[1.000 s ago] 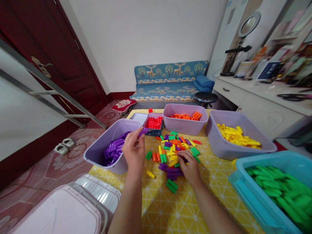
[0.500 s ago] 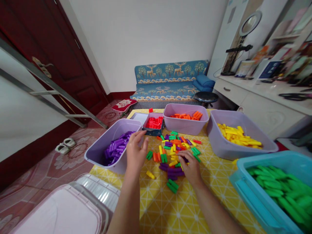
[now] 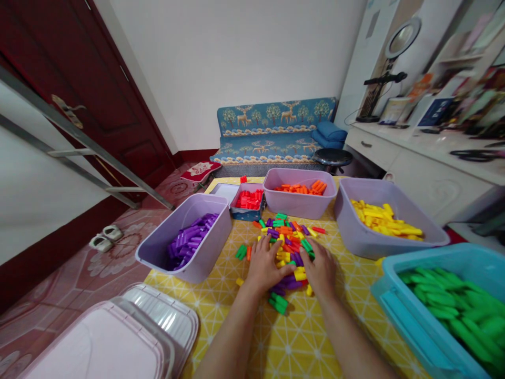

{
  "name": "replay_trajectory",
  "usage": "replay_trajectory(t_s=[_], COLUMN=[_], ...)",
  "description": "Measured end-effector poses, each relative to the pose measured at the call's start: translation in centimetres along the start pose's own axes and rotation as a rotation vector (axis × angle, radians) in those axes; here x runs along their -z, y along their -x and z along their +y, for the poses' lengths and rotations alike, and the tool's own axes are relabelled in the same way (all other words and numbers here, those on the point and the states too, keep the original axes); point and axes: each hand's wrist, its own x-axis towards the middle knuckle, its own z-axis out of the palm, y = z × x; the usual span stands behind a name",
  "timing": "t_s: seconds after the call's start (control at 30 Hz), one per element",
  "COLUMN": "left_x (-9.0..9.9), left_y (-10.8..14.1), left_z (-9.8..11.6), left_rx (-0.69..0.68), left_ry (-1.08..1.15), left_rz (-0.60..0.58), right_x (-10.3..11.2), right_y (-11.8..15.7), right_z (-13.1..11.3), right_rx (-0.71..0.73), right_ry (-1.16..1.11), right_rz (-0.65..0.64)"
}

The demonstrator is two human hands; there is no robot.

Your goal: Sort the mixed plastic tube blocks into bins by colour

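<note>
A mixed pile of small plastic pieces (image 3: 284, 243), in purple, yellow, orange, green and red, lies on the yellow patterned tablecloth (image 3: 288, 347). Many look like short paired tubes. My left hand (image 3: 263, 267) rests palm down on the pile's left side, fingers spread, covering some pieces. On the right edge, my right hand (image 3: 321, 267) has its fingers stretched out beside a green piece (image 3: 306, 246); I see nothing gripped in it. A green piece (image 3: 278, 303) lies nearer me, below the pile.
Around the pile stand a tub of purple pieces (image 3: 158, 263), a tin of red ones (image 3: 246, 214), a tub of orange ones (image 3: 300, 206), a tub of yellow ones (image 3: 359, 243) and a blue tub of green ones (image 3: 410, 310). Lids (image 3: 98, 342) lie at the lower left.
My left hand has moved right, from beside the purple tub onto the pile. My right hand has shifted slightly right and its fingers have spread. Pieces under the hands have shifted.
</note>
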Motion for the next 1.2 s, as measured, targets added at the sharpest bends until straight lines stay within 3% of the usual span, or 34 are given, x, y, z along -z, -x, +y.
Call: replay_trajectory(t_s=[0.1, 0.27, 0.53, 0.83, 1.07, 1.2], left_x=[0.1, 0.1, -0.1, -0.4, -0.5, -0.5], left_y=[-0.1, -0.3, -0.6, -0.4, -0.6, -0.5], left_z=[0.0, 0.0, 0.0, -0.2, -0.4, -0.4], left_rx=[-0.037, -0.079, 0.022, 0.014, 0.044, 0.024], left_ry=[0.036, 0.124, 0.251, 0.268, 0.192, 0.231], left_rz=[0.027, 0.051, 0.126, 0.158, 0.132, 0.129], right_x=[-0.4, -0.5, -0.3, -0.2, -0.2, 0.0], right_y=[0.2, 0.5, 0.6, 0.5, 0.6, 0.7], right_z=[-0.5, -1.5, -2.3, -2.3, -2.4, -2.8], right_rx=[0.023, 0.013, 0.171, 0.137, 0.151, 0.145], right_ry=[-0.142, -0.379, -0.386, -0.413, -0.407, -0.454], right_rz=[-0.138, -0.236, -0.251, -0.233, -0.333, -0.310])
